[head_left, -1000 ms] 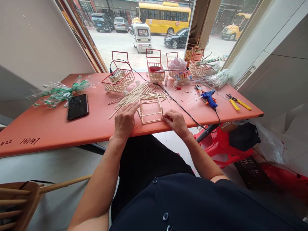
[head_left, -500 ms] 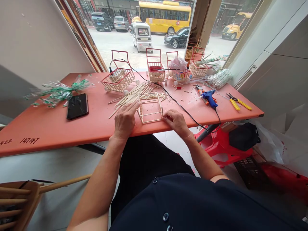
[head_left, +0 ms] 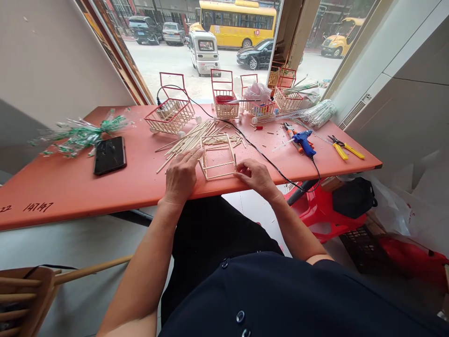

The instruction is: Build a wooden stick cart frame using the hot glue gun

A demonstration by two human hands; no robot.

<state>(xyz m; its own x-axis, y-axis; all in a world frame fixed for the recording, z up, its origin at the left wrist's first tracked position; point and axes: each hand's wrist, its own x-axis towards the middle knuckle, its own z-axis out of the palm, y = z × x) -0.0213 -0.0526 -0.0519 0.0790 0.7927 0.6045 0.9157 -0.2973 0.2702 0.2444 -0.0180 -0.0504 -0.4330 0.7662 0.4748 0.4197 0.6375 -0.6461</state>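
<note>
On the front part of the table sits a small open frame of thin wooden sticks [head_left: 219,165], with short uprights at its corners. My left hand [head_left: 180,177] lies along its left side, fingers stretched forward and fingertips touching the sticks. At the frame's right front corner, my right hand [head_left: 257,178] has thumb and forefinger closed on a short upright stick; the exact grip is small in view. Behind the frame and to its left lies a pile of loose wooden sticks [head_left: 191,140], with shorter pieces just past the frame.
Several red-rimmed stick carts [head_left: 171,117] line the back of the orange table [head_left: 140,192]. A blue glue gun [head_left: 304,142] and yellow-handled pliers [head_left: 345,149] lie right, its black cable [head_left: 261,152] crossing the table. A phone [head_left: 110,156] and green-white plastic strips [head_left: 84,133] lie left.
The camera view has shifted slightly. The right fingers have moved a little at the frame's corner, where the short stick now stands closer against the frame. The left hand stays in place.
</note>
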